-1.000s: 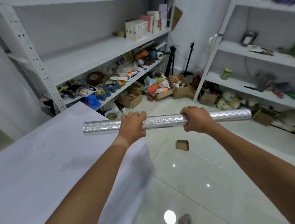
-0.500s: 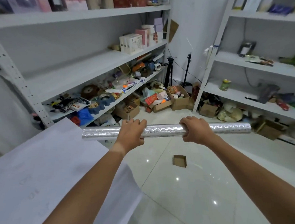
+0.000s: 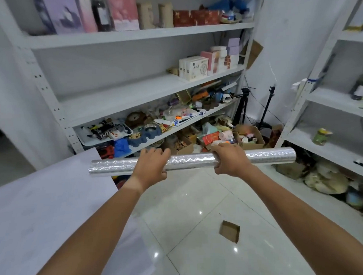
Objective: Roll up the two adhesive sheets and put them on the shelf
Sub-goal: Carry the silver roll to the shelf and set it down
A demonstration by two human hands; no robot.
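Head view. I see both hands wrapped round a rolled silver adhesive sheet [image 3: 190, 161], held level across mid-frame above the tiled floor [image 3: 201, 230]. Left hand [image 3: 150, 166] curls over the roll left of centre; right hand [image 3: 229, 159] curls over it right of centre; both ends stick out past the fists. A second sheet [image 3: 44, 216], white side up, lies flat at lower left, one corner just behind the roll's left end. White shelf unit [image 3: 133, 93] fills upper left: the middle board is mostly bare, with white boxes [image 3: 193, 68] at its right. The board below it is cluttered. A small cardboard box [image 3: 229, 231] sits on the floor. Second rack [image 3: 331, 101] at right. No label is legible to me.
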